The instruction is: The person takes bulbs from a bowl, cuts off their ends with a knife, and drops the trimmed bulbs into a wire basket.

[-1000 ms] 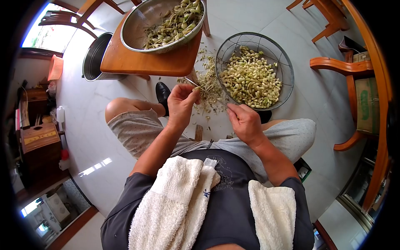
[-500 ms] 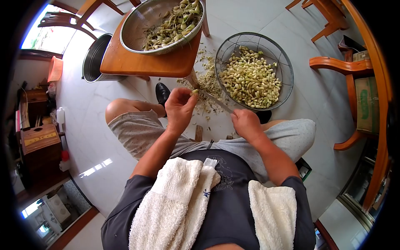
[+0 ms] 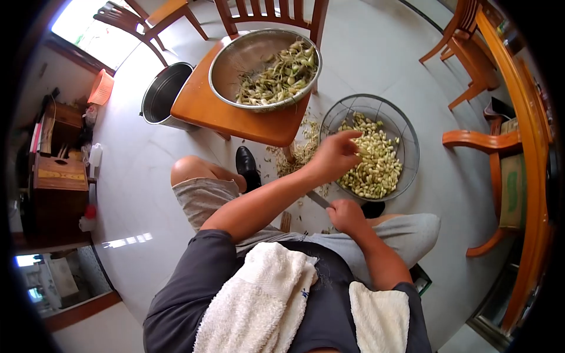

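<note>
Trimmed bulbs (image 3: 376, 167) lie heaped in the round wire basket (image 3: 406, 132), which stands on the tiled floor (image 3: 141, 188). The left hand (image 3: 336, 156) is extended over the near-left side of the basket, palm side turned toward the heap. Its grip is parted, thumb separated from fingers; no bulb is visible between them, although the inner palm is hidden. The right hand (image 3: 346, 215) is below the basket, near the person's lap. Its grip is closed around the handle end of a knife (image 3: 318, 199); the blade points up and left, away from the basket.

Change of state: half a second ago, the left hand held one bulb at its fingertips, next to the knife. It has since crossed to the basket, and that bulb no longer shows at the fingertips. Hand and blade are now apart; this suggests that cutting is paused and the bulb deposited, though the release itself is not shown.

Plant scraps (image 3: 300, 153) cover the floor left of the basket. Beyond them, a wooden chair (image 3: 235, 120) supports a metal colander (image 3: 226, 67) containing untrimmed bulbs (image 3: 279, 76) with stems attached.
</note>
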A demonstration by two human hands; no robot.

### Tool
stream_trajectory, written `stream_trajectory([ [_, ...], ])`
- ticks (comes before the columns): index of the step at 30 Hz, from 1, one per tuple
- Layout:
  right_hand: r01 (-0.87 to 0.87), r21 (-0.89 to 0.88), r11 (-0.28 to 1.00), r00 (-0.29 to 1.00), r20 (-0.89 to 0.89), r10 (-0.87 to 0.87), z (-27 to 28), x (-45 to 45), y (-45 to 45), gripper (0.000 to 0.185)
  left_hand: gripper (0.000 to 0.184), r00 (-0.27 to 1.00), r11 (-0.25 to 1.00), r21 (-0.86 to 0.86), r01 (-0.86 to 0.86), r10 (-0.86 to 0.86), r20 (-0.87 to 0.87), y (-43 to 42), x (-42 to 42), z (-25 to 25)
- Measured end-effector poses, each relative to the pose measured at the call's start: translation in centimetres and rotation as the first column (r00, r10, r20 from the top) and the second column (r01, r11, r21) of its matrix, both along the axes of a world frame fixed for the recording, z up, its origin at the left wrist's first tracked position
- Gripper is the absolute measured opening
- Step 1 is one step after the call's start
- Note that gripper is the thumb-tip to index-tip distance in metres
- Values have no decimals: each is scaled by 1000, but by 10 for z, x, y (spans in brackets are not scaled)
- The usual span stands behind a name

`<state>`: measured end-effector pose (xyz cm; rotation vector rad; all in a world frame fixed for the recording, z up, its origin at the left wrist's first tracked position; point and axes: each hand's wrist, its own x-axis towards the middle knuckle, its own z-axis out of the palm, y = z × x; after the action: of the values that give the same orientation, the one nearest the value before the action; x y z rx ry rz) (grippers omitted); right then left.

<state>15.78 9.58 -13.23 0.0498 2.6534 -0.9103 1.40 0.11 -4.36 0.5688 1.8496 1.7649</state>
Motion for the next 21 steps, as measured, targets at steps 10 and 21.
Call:
stream_trajectory([
  [10,49,-36,998,998,35,-48,15,-3,7,22,17,824,856,-320,-407,193,-533,-71,-184,58],
  [21,-16,-73,997,990,137,26,13,-13,9,23,25,840,462,-750,-474,-20,-543,-80,-321,-13],
])
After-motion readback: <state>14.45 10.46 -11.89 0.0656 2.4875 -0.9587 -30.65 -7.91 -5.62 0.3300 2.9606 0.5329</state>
